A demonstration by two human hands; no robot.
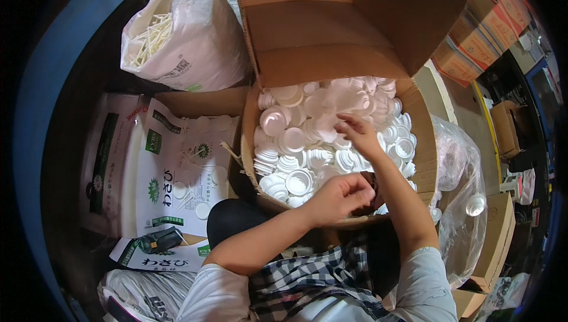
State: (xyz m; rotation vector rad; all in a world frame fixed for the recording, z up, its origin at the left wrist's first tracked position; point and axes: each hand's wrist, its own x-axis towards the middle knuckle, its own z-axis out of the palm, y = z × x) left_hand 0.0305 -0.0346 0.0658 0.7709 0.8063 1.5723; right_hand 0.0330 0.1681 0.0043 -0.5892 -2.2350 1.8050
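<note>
A brown cardboard box (249, 138) stands in front of me, filled with a heap of round white plastic caps (291, 140). Over the middle of the heap is my right hand (361, 135), its fingers stretched out and slightly apart. Beside those fingertips, pale see-through shapes look smeared, and I cannot make them out. My left hand (342, 199) hovers by the box's near edge with its fingers curled together. Whatever they may hold is hidden. Next to it shows a small dark reddish patch (377, 193) that I cannot identify.
A white sack (201, 44) of thin pale sticks stands at the far left. Below it, a printed carton (171, 174) carries a few loose caps and a dark green-black device (161, 240). To the right hangs a clear plastic bag (467, 168); stacked cartons (482, 32) stand behind.
</note>
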